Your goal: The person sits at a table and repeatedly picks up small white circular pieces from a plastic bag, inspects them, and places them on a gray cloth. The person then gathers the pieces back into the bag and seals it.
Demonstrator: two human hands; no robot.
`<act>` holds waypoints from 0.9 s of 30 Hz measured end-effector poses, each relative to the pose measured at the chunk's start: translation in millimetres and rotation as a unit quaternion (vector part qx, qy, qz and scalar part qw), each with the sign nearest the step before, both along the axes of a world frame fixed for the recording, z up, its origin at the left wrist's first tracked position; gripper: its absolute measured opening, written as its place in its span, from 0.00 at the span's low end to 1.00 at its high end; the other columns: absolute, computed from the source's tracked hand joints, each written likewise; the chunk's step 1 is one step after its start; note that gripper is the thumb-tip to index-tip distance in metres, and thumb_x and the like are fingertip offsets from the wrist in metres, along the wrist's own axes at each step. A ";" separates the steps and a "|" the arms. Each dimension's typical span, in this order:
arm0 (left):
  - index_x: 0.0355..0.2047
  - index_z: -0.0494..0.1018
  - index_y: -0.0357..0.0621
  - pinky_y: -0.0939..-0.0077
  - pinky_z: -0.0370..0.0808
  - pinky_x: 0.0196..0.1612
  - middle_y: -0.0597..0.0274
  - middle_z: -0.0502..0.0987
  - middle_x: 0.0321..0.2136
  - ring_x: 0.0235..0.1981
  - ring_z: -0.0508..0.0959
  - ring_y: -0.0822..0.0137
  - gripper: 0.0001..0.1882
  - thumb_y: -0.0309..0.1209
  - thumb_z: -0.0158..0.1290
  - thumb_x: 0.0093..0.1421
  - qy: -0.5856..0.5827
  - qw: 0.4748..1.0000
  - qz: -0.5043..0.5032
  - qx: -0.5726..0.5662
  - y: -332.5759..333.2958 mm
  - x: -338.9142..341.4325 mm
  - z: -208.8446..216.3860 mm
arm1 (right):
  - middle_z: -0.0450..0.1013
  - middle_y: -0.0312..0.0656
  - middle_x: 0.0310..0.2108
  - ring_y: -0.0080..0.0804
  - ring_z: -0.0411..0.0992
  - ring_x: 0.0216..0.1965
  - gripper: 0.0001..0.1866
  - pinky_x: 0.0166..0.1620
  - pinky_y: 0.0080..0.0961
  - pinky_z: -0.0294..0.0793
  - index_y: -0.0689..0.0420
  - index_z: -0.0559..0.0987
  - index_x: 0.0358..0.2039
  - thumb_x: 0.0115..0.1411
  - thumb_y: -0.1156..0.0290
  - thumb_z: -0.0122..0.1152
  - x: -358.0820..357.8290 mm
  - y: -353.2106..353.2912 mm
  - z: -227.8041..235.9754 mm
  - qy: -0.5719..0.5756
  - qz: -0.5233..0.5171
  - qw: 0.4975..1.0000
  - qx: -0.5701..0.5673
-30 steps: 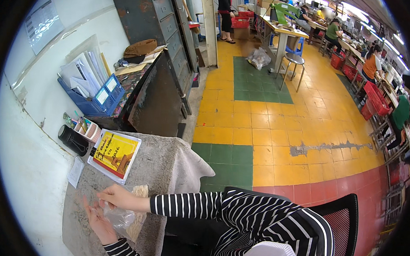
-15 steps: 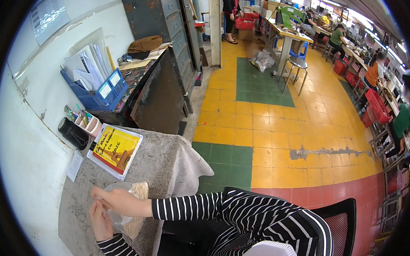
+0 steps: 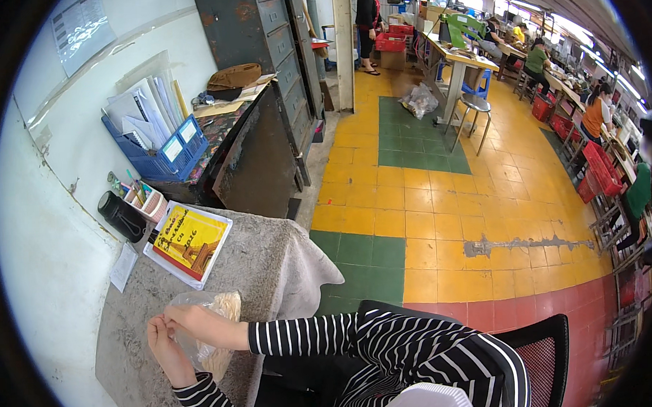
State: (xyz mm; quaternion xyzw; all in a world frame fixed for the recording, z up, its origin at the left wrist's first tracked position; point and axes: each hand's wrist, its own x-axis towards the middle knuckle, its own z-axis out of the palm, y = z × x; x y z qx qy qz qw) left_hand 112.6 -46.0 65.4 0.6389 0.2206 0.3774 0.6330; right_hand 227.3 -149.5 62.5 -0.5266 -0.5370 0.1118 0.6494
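Over the near end of the cloth-covered table, my left hand and my right hand meet at their fingertips. Both are closed in a pinch; whatever sits between the fingers is too small to make out. Under and beside them lies a clear plastic bag, with pale beige pieces in it or next to it. My right hand and wrist cross above the bag and hide its middle. More of the pale pieces show below my right wrist, near the table's edge.
Beyond my hands lie a yellow-covered notebook, a black flask and a pen holder. A blue file rack stands on the dark cabinet. Rightward, a stool stands on the tiled floor; people work at far tables.
Both hands have shifted slightly right and down in the picture, still together at the fingertips. The whole view has also moved a little. The bag stays beneath them.
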 end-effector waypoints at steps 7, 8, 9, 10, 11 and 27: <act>0.38 0.73 0.32 0.73 0.67 0.51 0.60 0.71 0.37 0.42 0.72 0.67 0.08 0.27 0.48 0.69 0.036 0.913 0.215 0.346 -30.4 1.8 -7.3 | 0.73 0.51 0.29 0.49 0.74 0.32 0.05 0.36 0.33 0.72 0.62 0.71 0.36 0.65 0.73 0.53 2.5 16.7 -11.5 0.067 0.006 0.996 0.056; 0.39 0.74 0.32 0.72 0.68 0.50 0.59 0.71 0.38 0.42 0.73 0.66 0.08 0.25 0.48 0.68 0.052 0.911 0.197 0.359 -32.1 -0.4 -6.5 | 0.73 0.50 0.28 0.48 0.74 0.32 0.05 0.35 0.33 0.72 0.62 0.71 0.36 0.65 0.74 0.53 5.1 19.6 -13.5 0.077 0.012 0.995 0.067; 0.39 0.75 0.31 0.71 0.70 0.49 0.58 0.71 0.38 0.42 0.73 0.64 0.07 0.24 0.49 0.67 0.069 0.904 0.174 0.383 -33.4 -2.7 -5.8 | 0.72 0.50 0.28 0.47 0.74 0.31 0.04 0.35 0.33 0.72 0.62 0.72 0.35 0.65 0.74 0.54 7.8 21.9 -15.1 0.083 0.029 0.994 0.063; 0.40 0.76 0.31 0.71 0.71 0.47 0.57 0.71 0.39 0.42 0.74 0.62 0.07 0.22 0.49 0.66 0.080 0.899 0.156 0.400 -33.9 -4.6 -4.8 | 0.72 0.50 0.27 0.47 0.73 0.31 0.03 0.35 0.34 0.72 0.61 0.71 0.37 0.64 0.75 0.53 11.3 23.2 -16.2 0.101 0.040 0.993 0.040; 0.41 0.76 0.30 0.71 0.72 0.46 0.57 0.72 0.39 0.41 0.75 0.61 0.08 0.20 0.50 0.65 0.083 0.887 0.132 0.435 -33.7 -6.0 -3.1 | 0.71 0.49 0.27 0.46 0.73 0.30 0.04 0.35 0.34 0.71 0.61 0.71 0.39 0.64 0.76 0.52 13.8 24.0 -16.5 0.117 0.061 0.991 0.002; 0.33 0.75 0.34 0.69 0.65 0.56 0.56 0.68 0.41 0.48 0.71 0.60 0.08 0.29 0.52 0.63 0.261 0.840 -0.091 0.468 6.9 -14.4 35.7 | 0.63 0.47 0.40 0.43 0.68 0.41 0.13 0.46 0.34 0.69 0.59 0.72 0.29 0.45 0.87 0.64 13.8 -6.1 -13.9 -0.117 -0.070 0.989 0.058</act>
